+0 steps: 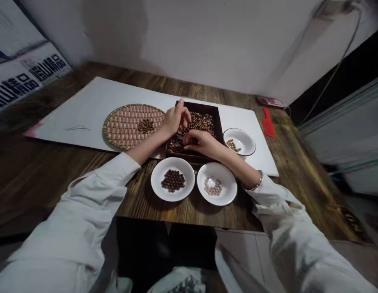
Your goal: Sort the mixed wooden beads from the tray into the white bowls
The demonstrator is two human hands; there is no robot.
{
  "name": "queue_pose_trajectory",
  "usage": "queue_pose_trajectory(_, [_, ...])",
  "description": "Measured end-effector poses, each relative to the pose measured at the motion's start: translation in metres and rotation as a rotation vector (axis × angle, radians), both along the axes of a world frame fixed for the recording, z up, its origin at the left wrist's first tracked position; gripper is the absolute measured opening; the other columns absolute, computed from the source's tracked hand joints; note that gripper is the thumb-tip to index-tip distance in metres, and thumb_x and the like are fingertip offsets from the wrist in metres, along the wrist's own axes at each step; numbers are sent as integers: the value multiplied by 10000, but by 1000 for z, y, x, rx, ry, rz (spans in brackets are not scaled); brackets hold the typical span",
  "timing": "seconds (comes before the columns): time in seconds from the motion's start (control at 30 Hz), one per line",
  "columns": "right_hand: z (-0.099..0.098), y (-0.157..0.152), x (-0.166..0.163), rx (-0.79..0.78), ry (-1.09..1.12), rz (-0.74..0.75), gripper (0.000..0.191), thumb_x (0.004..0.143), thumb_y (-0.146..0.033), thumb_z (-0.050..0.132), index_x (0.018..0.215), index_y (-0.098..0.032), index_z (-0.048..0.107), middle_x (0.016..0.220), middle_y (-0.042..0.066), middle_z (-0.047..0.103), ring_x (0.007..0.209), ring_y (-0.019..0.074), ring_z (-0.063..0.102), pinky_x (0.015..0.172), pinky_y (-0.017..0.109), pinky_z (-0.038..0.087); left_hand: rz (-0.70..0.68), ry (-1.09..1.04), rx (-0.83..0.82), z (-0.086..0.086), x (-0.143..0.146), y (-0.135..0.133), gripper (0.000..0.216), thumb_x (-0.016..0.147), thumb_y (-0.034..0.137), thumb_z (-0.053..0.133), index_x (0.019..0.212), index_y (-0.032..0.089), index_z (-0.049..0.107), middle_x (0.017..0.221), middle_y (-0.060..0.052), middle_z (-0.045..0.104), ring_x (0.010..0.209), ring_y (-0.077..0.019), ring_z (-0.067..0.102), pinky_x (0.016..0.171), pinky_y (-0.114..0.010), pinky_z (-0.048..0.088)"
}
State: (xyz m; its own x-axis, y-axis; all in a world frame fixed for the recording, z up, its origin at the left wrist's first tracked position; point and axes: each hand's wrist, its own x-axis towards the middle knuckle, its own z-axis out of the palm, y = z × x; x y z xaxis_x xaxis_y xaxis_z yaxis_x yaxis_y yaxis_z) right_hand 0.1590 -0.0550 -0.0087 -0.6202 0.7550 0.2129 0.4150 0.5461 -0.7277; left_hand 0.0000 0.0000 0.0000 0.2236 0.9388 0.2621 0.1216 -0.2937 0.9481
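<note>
Both our hands curl partly closed over the dark wooden tray of mixed beads: left hand at its far edge, right hand low among them, and we cannot tell whether either holds one. Beside the tray stand 3 white bowls holding beads, and a woven round mat lies to its left.

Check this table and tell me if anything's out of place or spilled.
One thing stands out: a small heap of brown beads sits straight on the round woven mat, while the other beads lie in the white dishes or the dark wooden tray. Nothing looks damaged.
</note>
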Motion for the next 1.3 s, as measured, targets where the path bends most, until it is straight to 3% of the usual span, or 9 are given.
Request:
queue_pose_trajectory(0.27, [9,-7,0,-52,19,35,214,783,-286,733,808,-178,550,802,4,613,749,147,543,703,257,413,-11,32,12,4,0,-2,767,966,713,159,575,184,552,428,0,506,350,-67,444,409,-205,346])
queue_pose_trajectory(0.6, [8,-5,2,-74,63,75,221,784,-303,742,807,-172,566,802,4,629,751,147,558,713,258,425,-47,21,13,4,0,-2,777,964,716,156,582,180,569,422,1,507,351,-61,442,410,-198,349])
queue_pose_trajectory(0.97, [9,-6,2,-34,26,71,161,912,-307,608,912,-152,648,840,36,693,753,151,612,722,268,462,-44,40,-5,5,0,-2,776,967,713,167,591,172,577,424,-3,517,349,-61,444,406,-192,344])
queue_pose_trajectory(1.3, [5,-3,3,-62,80,85,119,916,-259,587,947,-168,658,933,47,737,863,178,685,806,319,542,-49,59,-1,5,0,-2,792,960,722,153,584,172,581,422,-4,517,346,-58,447,409,-194,346])
